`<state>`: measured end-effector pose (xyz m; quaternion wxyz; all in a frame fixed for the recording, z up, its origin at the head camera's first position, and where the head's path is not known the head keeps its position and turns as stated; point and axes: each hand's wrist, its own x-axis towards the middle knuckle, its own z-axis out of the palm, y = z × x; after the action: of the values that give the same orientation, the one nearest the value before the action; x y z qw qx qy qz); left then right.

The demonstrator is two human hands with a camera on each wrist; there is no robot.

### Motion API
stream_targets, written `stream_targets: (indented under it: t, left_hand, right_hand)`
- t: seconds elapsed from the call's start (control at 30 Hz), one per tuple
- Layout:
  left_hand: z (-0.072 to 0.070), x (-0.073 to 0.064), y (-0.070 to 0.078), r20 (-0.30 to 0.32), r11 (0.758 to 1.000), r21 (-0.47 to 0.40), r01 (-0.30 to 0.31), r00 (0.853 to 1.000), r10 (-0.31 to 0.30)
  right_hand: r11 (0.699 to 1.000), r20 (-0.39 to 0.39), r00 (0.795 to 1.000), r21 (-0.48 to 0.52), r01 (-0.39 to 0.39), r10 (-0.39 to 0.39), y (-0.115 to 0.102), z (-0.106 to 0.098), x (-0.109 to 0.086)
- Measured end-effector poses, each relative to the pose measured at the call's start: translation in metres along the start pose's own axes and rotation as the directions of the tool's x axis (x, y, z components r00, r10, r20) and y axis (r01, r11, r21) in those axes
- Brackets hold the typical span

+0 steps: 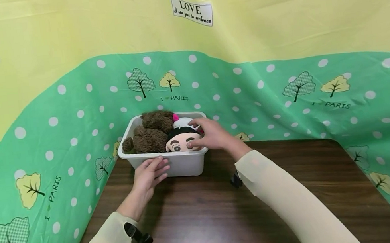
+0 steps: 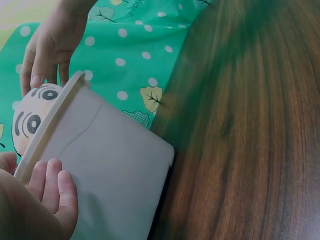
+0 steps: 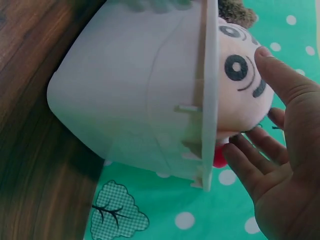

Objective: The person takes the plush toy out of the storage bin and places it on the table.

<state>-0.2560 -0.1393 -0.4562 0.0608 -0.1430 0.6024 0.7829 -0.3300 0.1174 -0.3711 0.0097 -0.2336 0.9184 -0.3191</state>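
Note:
A white plastic bin (image 1: 185, 163) holds several plush toys. In its front right corner lies a plush doll with black hair and thick brows (image 1: 182, 143), face up. My right hand (image 1: 211, 135) holds the doll's head, thumb over the brow and fingers around the far side; in the right wrist view its thumb (image 3: 282, 75) overlaps the forehead. My left hand (image 1: 149, 174) touches the bin's front, with the thumb at the rim and loosely straight fingers (image 2: 52, 185) along the outer wall. A brown fluffy plush (image 1: 149, 139) fills the bin's left side.
Behind the doll, a white plush (image 1: 182, 123) with a pink bit sits in the bin. The bin stands on a dark wooden table (image 1: 206, 216), near its back left corner. A green and yellow printed cloth (image 1: 268, 101) hangs close behind and along the sides.

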Motion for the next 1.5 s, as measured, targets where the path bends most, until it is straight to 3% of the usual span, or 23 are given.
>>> stream_targets:
  t: [0.53, 0.9, 1.1, 1.5]
  left_hand:
    - [0.01, 0.005, 0.001, -0.047, 0.997, -0.074, -0.01, 0.999, 0.007]
    - [0.011, 0.009, 0.0, -0.064, 0.998, -0.065, -0.012, 0.998, 0.008]
    - [0.012, 0.009, 0.0, -0.078, 0.998, -0.064, -0.015, 0.997, 0.01]
    - [0.012, 0.009, -0.001, -0.065, 0.999, -0.046, -0.022, 0.998, 0.019]
  right_hand:
    - [1.0, -0.011, 1.0, 0.005, -0.012, 0.012, 0.003, 0.01, 0.009]
    - [0.998, -0.089, 0.996, 0.057, 0.012, -0.007, 0.001, 0.012, 0.008]
    - [0.993, -0.112, 0.994, 0.117, 0.019, -0.006, -0.004, 0.002, 0.005]
    - [0.988, -0.191, 0.98, 0.132, 0.085, -0.058, -0.02, -0.036, -0.007]
